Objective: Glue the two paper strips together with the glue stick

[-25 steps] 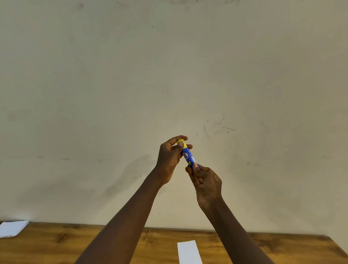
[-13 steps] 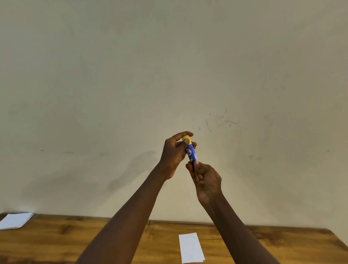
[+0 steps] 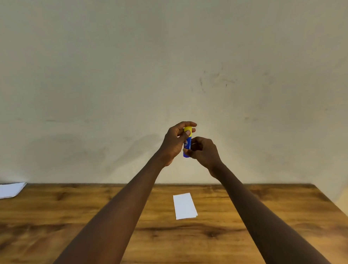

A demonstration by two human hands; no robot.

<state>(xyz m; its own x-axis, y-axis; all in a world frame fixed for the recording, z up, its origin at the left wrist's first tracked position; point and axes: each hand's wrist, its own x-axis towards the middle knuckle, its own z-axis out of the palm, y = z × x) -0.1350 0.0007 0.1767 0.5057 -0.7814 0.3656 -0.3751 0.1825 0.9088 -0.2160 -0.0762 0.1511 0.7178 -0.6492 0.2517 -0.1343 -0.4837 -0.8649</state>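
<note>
Both my hands hold a blue glue stick (image 3: 187, 144) with a yellow cap upright in the air, in front of the wall. My left hand (image 3: 174, 142) pinches the yellow cap at the top between thumb and fingers. My right hand (image 3: 205, 152) grips the blue body from below and the right. White paper strips (image 3: 184, 206) lie stacked on the wooden table (image 3: 53, 229) below my hands; a second sheet's edge peeks out at the lower right corner.
A separate white paper sheet (image 3: 8, 190) lies at the table's far left corner. A plain cream wall rises right behind the table. The table's right edge runs diagonally toward the lower right, with floor beyond it.
The view has tilted downward, so more of the table shows. My right hand has slid up the glue stick's body and the stick now stands more upright.
</note>
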